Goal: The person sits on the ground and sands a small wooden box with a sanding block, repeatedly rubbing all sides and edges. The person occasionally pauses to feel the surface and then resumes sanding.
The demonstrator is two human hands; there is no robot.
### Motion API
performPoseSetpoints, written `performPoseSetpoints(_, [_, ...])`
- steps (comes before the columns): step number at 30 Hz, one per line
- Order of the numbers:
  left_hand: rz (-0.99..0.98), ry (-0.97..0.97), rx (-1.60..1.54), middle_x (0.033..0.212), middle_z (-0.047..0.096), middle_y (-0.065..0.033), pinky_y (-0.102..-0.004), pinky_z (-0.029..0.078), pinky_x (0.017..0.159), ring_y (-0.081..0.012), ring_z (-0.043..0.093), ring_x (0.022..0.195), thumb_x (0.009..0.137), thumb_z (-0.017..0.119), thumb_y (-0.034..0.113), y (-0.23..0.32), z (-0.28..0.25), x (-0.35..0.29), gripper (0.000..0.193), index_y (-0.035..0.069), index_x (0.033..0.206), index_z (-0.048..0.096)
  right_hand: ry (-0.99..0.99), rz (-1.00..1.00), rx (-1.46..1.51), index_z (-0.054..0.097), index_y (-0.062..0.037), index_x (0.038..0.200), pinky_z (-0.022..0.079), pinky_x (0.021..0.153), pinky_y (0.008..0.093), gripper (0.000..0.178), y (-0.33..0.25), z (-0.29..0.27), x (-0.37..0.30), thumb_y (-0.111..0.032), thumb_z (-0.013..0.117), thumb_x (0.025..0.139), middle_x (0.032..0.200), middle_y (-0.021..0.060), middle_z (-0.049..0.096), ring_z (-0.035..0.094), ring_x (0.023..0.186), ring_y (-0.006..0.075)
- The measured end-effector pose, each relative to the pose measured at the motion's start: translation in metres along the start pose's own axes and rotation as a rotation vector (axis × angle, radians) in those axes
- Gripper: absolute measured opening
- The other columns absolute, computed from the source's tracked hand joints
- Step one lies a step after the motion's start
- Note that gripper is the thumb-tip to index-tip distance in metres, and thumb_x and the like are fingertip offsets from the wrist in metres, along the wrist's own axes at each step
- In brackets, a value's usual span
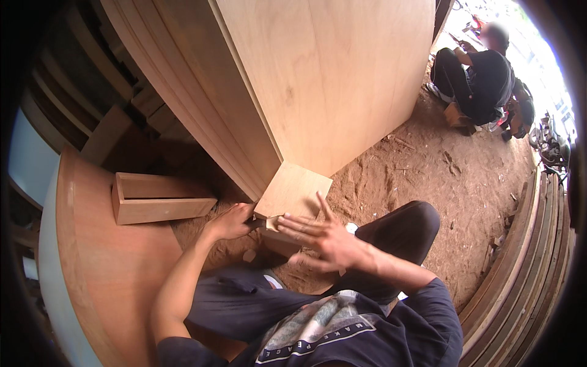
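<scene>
My left hand (231, 221) is closed around a small dark tool whose tip meets the near edge of a square pale plywood piece (295, 189). That piece leans at the foot of a large upright plywood cabinet panel (330, 79). My right hand (321, 235) is flat with fingers spread, resting by the same near edge of the square piece and over a small wooden block (282, 244) below it. What kind of tool the left hand holds is hidden by the fingers.
An open wooden box (160, 199) lies to the left beside a curved reddish board (104, 263). Sawdust-covered ground (440, 183) spreads to the right. Stacked planks (526, 263) line the right edge. Another person in dark clothes (483, 79) crouches at the far right.
</scene>
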State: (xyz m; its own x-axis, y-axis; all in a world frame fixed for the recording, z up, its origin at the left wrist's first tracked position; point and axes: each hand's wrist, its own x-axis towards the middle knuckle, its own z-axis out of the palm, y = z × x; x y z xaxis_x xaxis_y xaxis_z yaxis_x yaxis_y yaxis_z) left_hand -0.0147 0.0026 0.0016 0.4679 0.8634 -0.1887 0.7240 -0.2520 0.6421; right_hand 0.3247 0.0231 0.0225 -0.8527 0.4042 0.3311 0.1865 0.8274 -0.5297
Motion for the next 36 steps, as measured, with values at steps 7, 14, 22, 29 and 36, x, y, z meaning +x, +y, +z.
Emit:
performPoseSetpoints(7, [-0.047,-0.027,-0.027,0.125,0.075,-0.0283,-0.0523,0.057,0.1,-0.0485,0.07,0.121,0.1,0.078,0.024,0.011,-0.005,-0.004,0.05,-0.002,0.14,0.064,0.158,0.255,-0.051,0.049,-0.011,0.167,0.008,0.133,0.0744,0.063,0.025,-0.007,-0.006,-0.041,0.059,0.113,0.17,0.0129,0.052,0.045,0.161,0.0275])
performPoseSetpoints(14, [-0.135,-0.095,-0.039,0.128,0.076,-0.027,-0.051,0.057,0.102,-0.0467,0.07,0.122,0.1,0.078,0.02,0.022,-0.011,0.006,0.045,-0.004,0.136,0.067,0.244,-0.049,-0.024,0.06,-0.0056,0.159,0.007,0.135,0.0723,0.056,0.03,0.025,-0.025,-0.033,0.056,0.11,0.162,0.012,0.062,0.052,0.157,0.0264])
performPoseSetpoints(22, [-0.13,-0.061,-0.048,0.13,0.075,-0.0273,-0.0504,0.056,0.104,-0.0463,0.07,0.125,0.099,0.078,0.022,0.013,-0.007,-0.001,0.047,-0.004,0.137,0.067,0.316,0.262,-0.025,0.053,-0.007,0.164,0.001,0.135,0.0705,0.053,0.053,0.011,-0.008,-0.027,0.051,0.115,0.169,0.0129,0.054,0.046,0.16,0.0311])
performPoseSetpoints(29, [-0.121,-0.083,-0.101,0.13,0.075,-0.0264,-0.0501,0.055,0.105,-0.0461,0.069,0.125,0.1,0.078,0.024,0.011,-0.007,0.0,0.045,-0.004,0.135,0.068,0.244,-0.009,-0.016,0.057,-0.0127,0.162,0.002,0.134,0.0753,0.054,0.03,0.028,-0.023,-0.034,0.061,0.112,0.167,0.0097,0.057,0.05,0.158,0.0275])
performPoseSetpoints(36, [-0.07,-0.042,-0.097,0.131,0.075,-0.0265,-0.0498,0.055,0.106,-0.0462,0.069,0.127,0.1,0.078,0.023,0.007,-0.005,0.0,0.046,-0.005,0.135,0.068,0.325,0.224,-0.136,0.052,0.0006,0.162,0.008,0.135,0.071,0.053,0.035,0.031,-0.021,-0.024,0.051,0.116,0.167,0.0198,0.055,0.047,0.159,0.0336])
